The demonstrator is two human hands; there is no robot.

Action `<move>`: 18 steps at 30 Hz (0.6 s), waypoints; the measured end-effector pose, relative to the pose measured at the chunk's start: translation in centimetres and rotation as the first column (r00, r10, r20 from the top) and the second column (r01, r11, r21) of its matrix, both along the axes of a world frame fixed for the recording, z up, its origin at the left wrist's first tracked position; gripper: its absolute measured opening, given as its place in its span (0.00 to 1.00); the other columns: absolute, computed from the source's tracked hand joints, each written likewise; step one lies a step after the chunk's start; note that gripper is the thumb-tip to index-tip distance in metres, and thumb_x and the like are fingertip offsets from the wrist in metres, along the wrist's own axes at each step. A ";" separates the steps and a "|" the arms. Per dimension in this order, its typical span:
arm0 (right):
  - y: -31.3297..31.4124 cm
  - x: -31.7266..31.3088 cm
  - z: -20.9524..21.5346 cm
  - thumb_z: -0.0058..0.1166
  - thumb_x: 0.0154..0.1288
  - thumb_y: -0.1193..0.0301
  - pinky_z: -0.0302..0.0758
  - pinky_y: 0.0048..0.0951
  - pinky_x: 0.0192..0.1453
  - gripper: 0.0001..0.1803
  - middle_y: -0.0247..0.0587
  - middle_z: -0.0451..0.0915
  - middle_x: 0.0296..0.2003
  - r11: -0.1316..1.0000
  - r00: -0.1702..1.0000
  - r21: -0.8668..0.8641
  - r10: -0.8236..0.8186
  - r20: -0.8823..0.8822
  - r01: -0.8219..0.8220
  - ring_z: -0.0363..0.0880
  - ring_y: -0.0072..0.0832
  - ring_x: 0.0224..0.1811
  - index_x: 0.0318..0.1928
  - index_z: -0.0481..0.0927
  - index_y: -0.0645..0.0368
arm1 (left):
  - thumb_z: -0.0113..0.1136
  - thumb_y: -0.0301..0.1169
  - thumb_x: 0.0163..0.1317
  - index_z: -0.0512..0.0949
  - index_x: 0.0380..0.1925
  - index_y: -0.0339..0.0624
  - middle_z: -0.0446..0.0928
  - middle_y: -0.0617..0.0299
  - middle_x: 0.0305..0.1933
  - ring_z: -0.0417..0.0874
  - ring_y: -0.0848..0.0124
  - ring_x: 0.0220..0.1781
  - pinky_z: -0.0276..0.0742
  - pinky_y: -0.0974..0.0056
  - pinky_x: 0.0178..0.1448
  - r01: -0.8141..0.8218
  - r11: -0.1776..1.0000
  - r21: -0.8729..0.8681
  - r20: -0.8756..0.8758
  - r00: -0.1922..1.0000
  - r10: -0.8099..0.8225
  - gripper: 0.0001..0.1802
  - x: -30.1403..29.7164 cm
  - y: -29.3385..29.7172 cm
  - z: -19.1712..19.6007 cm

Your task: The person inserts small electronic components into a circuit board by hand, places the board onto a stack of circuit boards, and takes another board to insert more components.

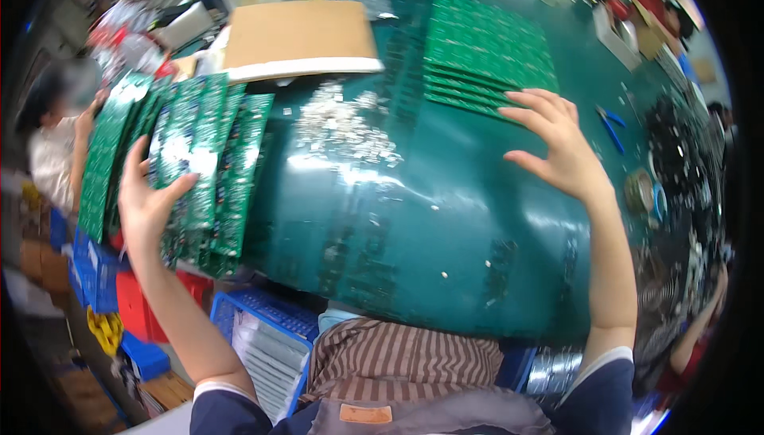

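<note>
handling the row of circuit boards (185, 140) at nine o'clock seems the step in hand; the next move probably calls for a gentle edge hold. the left hand (147, 208) is at the row, fingers apart, contact unclear; the right hand (567, 148), also spread, is just beside the flat green stack (487, 41) at one o'clock. the row looks glossy, green, close-set.

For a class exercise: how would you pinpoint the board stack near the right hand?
On the green table, find the right hand. Just beyond it is the stack of green circuit boards, lying flat, unlike the overlapping row of boards beside the left hand.
</note>
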State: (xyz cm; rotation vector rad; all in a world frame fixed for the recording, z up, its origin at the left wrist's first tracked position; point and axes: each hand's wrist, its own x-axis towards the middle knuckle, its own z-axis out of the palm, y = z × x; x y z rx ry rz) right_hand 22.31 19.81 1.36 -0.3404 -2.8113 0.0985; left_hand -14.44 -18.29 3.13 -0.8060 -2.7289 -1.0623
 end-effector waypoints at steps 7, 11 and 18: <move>-1.6 10.2 -2.0 0.69 0.59 0.64 0.63 0.41 0.68 0.25 0.38 0.79 0.57 0.945 0.956 -0.193 -0.284 -0.078 0.265 0.72 0.38 0.63 0.57 0.80 0.53 | 0.75 0.22 0.48 0.67 0.70 0.41 0.66 0.57 0.72 0.70 0.65 0.64 0.63 0.62 0.70 0.225 0.972 -0.065 -0.390 0.891 -0.232 0.46 -1.5 -1.7 2.3; -2.3 16.2 -4.4 0.66 0.61 0.71 0.72 0.34 0.55 0.10 0.38 0.84 0.41 0.805 0.817 -0.333 -0.559 -0.143 0.492 0.78 0.36 0.49 0.43 0.84 0.56 | 0.68 0.15 0.53 0.69 0.70 0.38 0.75 0.57 0.65 0.76 0.68 0.59 0.66 0.66 0.69 0.260 0.964 0.059 -0.198 0.949 -0.244 0.40 3.2 0.9 2.7; -2.4 16.4 -6.5 0.64 0.61 0.73 0.76 0.33 0.48 0.05 0.38 0.85 0.36 0.730 0.748 -0.405 -0.647 -0.146 0.551 0.80 0.35 0.43 0.39 0.85 0.57 | 0.69 0.12 0.38 0.87 0.34 0.41 0.84 0.58 0.31 0.82 0.63 0.33 0.77 0.64 0.39 0.721 0.691 -0.049 -0.412 0.616 -0.672 0.19 20.6 10.6 -0.1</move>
